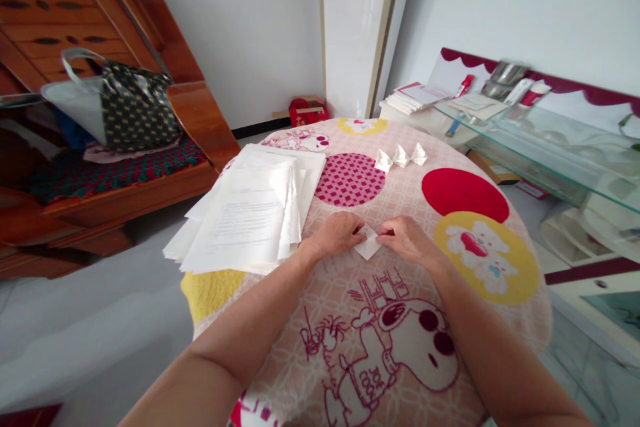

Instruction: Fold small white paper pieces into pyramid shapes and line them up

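Between my hands, at the middle of the table, is a small folded square of white paper [369, 248], one corner pointing toward me. My left hand [339, 233] pinches its left side with thumb and forefinger. On the opposite side, the curled fingers of my right hand [406, 238] grip the paper's edge. Farther back stand three small folded paper boats [401, 156] in a row. A thick stack of printed paper sheets [240, 213] lies to the left of my left hand, its edges uneven.
A patterned cloth [385, 340] covers the round table. To the right is a glass shelf [550, 153] with metal bowls [505, 77] and papers. A wooden bench [185, 113] at left holds a black patterned bag [137, 107]. A white floor-standing unit [355, 33] stands behind.
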Action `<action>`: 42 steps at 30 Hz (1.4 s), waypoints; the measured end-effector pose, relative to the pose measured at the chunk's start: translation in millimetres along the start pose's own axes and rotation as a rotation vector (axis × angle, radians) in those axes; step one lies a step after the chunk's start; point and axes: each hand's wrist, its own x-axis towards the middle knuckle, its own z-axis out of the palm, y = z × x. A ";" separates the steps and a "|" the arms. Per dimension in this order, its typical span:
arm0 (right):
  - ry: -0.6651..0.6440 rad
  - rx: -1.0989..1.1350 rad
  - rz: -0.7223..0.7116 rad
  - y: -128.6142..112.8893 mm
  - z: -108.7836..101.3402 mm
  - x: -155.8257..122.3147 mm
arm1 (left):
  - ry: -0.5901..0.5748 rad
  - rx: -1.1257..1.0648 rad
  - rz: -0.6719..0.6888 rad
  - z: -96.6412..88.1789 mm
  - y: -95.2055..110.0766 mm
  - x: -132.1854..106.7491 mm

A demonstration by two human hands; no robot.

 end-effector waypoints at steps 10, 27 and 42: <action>0.019 0.051 0.082 -4.6 -0.1 2.9 | -0.032 -0.282 -0.046 -13.0 -24.6 -4.7; 0.043 0.029 0.107 -3.4 3.9 4.4 | 0.062 -0.315 -0.231 -3.5 -2.0 2.5; 0.319 0.423 -0.164 -4.6 -11.5 -3.1 | 0.300 -1.105 -0.067 6.5 2.5 2.4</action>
